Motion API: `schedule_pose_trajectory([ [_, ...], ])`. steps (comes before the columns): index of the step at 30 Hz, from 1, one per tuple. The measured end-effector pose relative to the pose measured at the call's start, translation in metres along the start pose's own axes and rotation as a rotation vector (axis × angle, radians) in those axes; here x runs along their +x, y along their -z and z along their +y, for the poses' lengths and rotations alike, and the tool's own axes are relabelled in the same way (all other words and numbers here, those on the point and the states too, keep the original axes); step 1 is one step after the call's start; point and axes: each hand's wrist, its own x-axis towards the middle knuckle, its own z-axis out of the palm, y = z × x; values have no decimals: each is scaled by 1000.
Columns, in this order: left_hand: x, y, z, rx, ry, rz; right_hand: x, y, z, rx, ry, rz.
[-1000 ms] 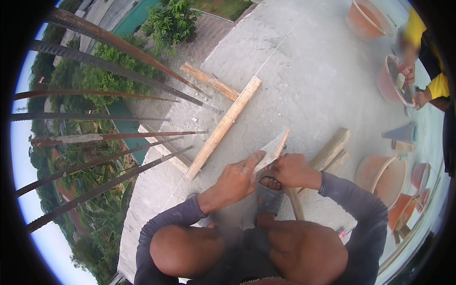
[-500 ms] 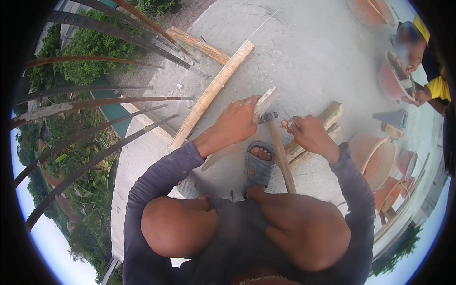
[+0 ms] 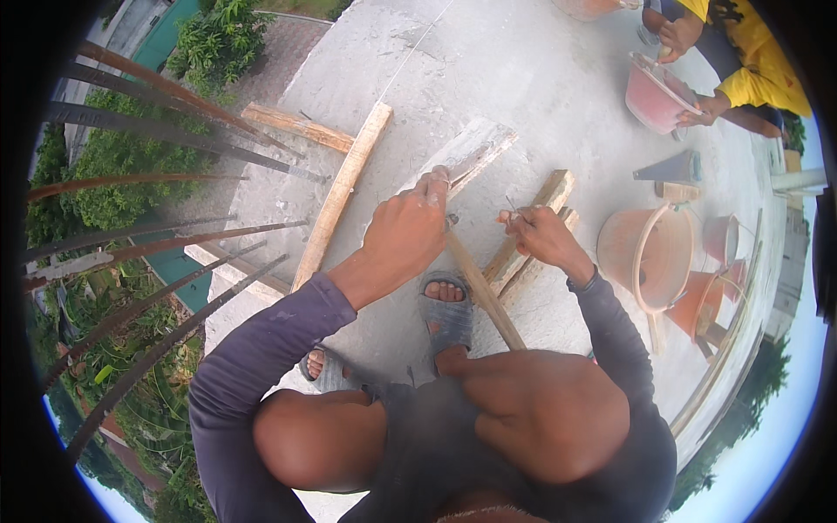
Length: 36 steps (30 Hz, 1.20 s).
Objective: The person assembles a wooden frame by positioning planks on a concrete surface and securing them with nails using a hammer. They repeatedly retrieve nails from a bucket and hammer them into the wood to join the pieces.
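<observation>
My left hand (image 3: 410,222) is closed on a short, pale wooden board (image 3: 475,152) smeared with cement, gripping its near part and holding it tilted. My right hand (image 3: 542,237) is closed, with a thin nail (image 3: 511,203) poking up from its fingertips. Between the hands a hammer (image 3: 490,296) leans with its wooden handle toward my right knee. Its head is mostly hidden by my left hand and the board. Behind my right hand, two short wooden blocks (image 3: 547,193) lie side by side on the concrete.
Long timber strips (image 3: 344,192) form a frame along the slab's left edge, beside several upright rusty rebars (image 3: 166,231). Buckets (image 3: 628,253) and a trowel-like float (image 3: 670,166) stand at right. A co-worker in yellow sleeves holds a pink basin (image 3: 654,100). A string (image 3: 418,48) runs far off.
The board has swung so its broad face shows, and both hands stay closed. My view has shifted, moving the timber left. The co-worker and basin now appear farther up and left.
</observation>
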Motion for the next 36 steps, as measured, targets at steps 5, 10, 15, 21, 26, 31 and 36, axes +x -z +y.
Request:
schedule_pose_trajectory([
  [5,81,-51,27,482,-313,240,-43,-12,12,-62,-199,-105],
  [10,91,-85,27,191,-256,-97,-42,-25,33,-68,-78,22],
  [15,48,-110,21,-68,-542,388,-35,-39,28,-578,165,172],
  [21,35,-108,-13,24,-630,74,-21,-40,8,-519,236,18],
  [26,81,-96,-44,-268,-160,300,-53,-70,2,-375,55,91],
  [31,144,-116,-59,-446,103,285,-78,-135,10,-324,155,103],
  [36,194,-113,-74,-316,63,352,-66,-153,13,-371,59,193],
])
